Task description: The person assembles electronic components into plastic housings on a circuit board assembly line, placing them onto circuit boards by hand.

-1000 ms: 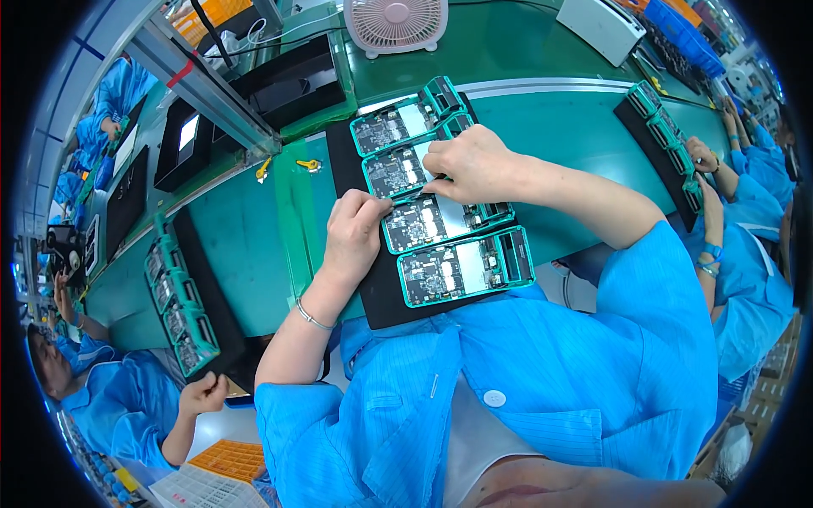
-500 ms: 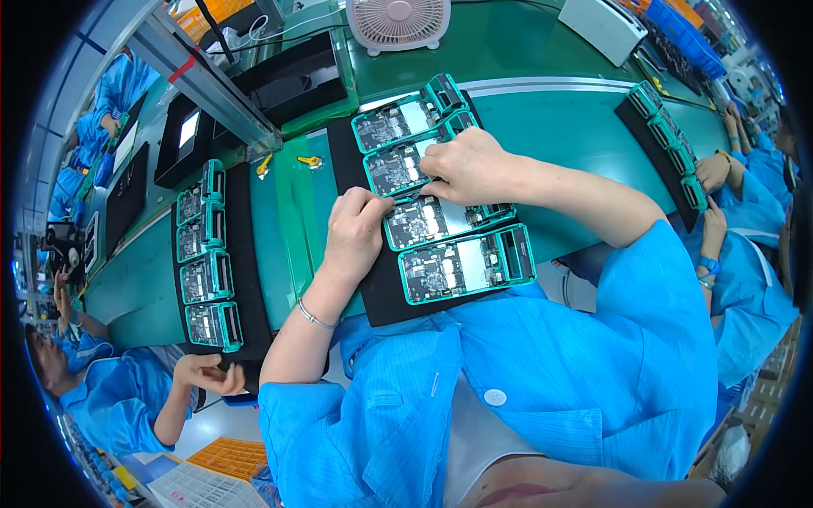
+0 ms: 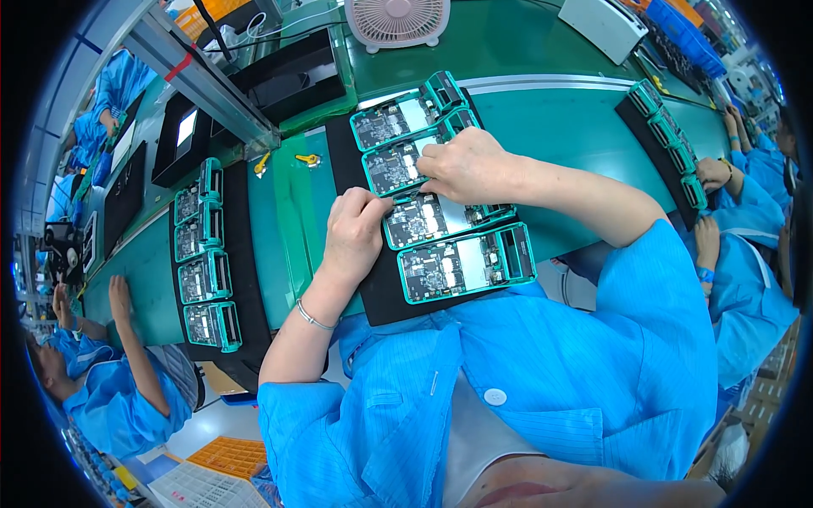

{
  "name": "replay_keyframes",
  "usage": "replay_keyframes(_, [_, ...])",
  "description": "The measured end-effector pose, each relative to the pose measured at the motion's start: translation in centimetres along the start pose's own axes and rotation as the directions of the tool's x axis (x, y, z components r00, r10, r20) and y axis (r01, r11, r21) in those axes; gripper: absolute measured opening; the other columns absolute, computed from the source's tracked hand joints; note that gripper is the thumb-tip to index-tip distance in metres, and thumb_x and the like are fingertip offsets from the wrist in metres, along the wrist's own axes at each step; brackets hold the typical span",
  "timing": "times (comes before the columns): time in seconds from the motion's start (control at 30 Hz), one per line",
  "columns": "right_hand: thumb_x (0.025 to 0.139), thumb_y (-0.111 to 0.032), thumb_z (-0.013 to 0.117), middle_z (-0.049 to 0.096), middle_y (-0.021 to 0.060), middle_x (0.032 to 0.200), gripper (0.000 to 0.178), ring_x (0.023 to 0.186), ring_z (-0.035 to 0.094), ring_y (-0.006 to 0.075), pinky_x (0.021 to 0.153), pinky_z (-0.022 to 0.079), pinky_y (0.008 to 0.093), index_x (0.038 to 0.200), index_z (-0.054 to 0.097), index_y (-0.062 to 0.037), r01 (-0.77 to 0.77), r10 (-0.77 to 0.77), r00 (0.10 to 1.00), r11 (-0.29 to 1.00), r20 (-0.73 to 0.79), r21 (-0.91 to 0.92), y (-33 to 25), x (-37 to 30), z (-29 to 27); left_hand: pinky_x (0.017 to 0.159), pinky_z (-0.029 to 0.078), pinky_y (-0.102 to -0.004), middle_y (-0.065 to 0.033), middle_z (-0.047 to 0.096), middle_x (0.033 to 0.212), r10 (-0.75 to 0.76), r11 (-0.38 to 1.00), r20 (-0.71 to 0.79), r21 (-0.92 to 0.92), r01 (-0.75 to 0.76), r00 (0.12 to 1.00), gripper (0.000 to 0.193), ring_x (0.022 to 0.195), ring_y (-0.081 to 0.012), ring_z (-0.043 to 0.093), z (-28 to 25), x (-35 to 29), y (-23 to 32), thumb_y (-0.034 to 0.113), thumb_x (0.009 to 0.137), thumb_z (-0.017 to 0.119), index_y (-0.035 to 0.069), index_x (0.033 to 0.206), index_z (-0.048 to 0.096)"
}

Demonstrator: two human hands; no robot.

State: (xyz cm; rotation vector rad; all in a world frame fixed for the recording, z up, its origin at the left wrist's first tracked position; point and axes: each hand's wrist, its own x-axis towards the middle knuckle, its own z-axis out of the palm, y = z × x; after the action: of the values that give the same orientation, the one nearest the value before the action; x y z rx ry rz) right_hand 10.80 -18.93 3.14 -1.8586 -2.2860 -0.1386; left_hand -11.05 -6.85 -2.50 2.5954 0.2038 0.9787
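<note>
A co-worker's hand [image 3: 119, 296] is shifting over the green bench's [image 3: 584, 161] left; left hand [image 3: 354, 229] and right hand [image 3: 463, 166] are pinching something hidden at a teal-framed rectangular circuit board [image 3: 415, 223], apparently needing steadiness.

Pinkish fan [image 3: 396, 20] stands top centre; white box-shaped unit [image 3: 603, 32] to its right, blue crate [image 3: 684, 40] beyond. Metal post [image 3: 212, 91] has red tape [image 3: 179, 67]; black open box [image 3: 312, 100] beside it. Two yellow pieces [image 3: 314, 159] lie nearby. Orange tray [image 3: 227, 457] lower left.
</note>
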Motion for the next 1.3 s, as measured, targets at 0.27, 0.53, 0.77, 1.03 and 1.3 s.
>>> replay_keyframes(0.27, [0.087, -0.03, 0.075, 0.066, 0.0074, 0.084, 0.026, 0.072, 0.069, 0.0283, 0.059, 0.054, 0.0422, 0.085, 0.066, -0.0057, 0.015, -0.015, 0.999, 1.0, 0.028, 0.012, 0.1, 0.2, 0.3, 0.07, 0.047, -0.039, -0.0078, 0.058, 0.084, 0.0, 1.0, 0.013, 0.017, 0.0, 1.0, 0.02, 0.08, -0.0266, 0.06, 0.0, 0.0, 0.0, -0.006, 0.074, 0.071, 0.005, 0.09, 0.07])
replay_keyframes(0.53, [0.085, -0.03, 0.076, 0.067, 0.0064, 0.083, 0.025, 0.072, 0.07, 0.0283, 0.059, 0.054, 0.0418, 0.083, 0.067, -0.0067, 0.017, -0.019, 0.998, 1.0, 0.052, 0.026, 0.2, 0.2, -0.1, 0.07, 0.047, -0.0384, -0.007, 0.057, 0.083, 0.056, 0.998, 0.013, 0.003, -0.056, 0.998, 0.021, 0.08, -0.0253, 0.06, 0.2, 0.2, -0.4, -0.005, 0.073, 0.071, 0.006, 0.09, 0.07])
replay_keyframes(0.77, [0.085, -0.031, 0.076, 0.066, 0.0064, 0.083, 0.026, 0.071, 0.069, 0.0284, 0.059, 0.054, 0.0418, 0.083, 0.066, -0.0066, 0.024, -0.025, 0.999, 0.999, 0.045, 0.023, 0.1, 0.2, 0.0, 0.07, 0.046, -0.0381, -0.008, 0.055, 0.083, 0.136, 0.991, 0.133, -0.023, -0.134, 0.982, 0.018, 0.08, -0.0261, 0.059, -0.4, 1.0, -0.9, -0.005, 0.072, 0.071, 0.005, 0.087, 0.068])
replay_keyframes(1.03, [0.086, -0.031, 0.076, 0.062, 0.0063, 0.08, 0.027, 0.068, 0.067, 0.0278, 0.056, 0.051, 0.0409, 0.082, 0.063, -0.0076, 0.048, -0.046, 0.995, 0.999, -0.087, 0.015, -0.5, -0.8, -0.9, 0.069, 0.046, -0.0389, -0.0084, 0.056, 0.083, 0.075, 0.994, 0.12, -0.09, -0.065, 0.99, 0.017, 0.077, -0.0275, 0.059, -0.9, 0.1, 0.1, -0.007, 0.075, 0.07, 0.005, 0.087, 0.068])
replay_keyframes(1.3, [0.085, -0.029, 0.078, 0.058, 0.0066, 0.077, 0.029, 0.064, 0.066, 0.0266, 0.053, 0.049, 0.0407, 0.077, 0.059, -0.0082, 0.046, -0.045, 0.999, 0.994, -0.012, 0.104, -3.2, -4.4, -3.2, 0.066, 0.047, -0.0372, -0.0073, 0.062, 0.086, -0.048, 0.988, -0.004, -0.149, 0.047, 0.999, 0.023, 0.077, -0.0255, 0.061, -1.6, -3.0, 3.7, -0.008, 0.074, 0.074, 0.004, 0.094, 0.072])
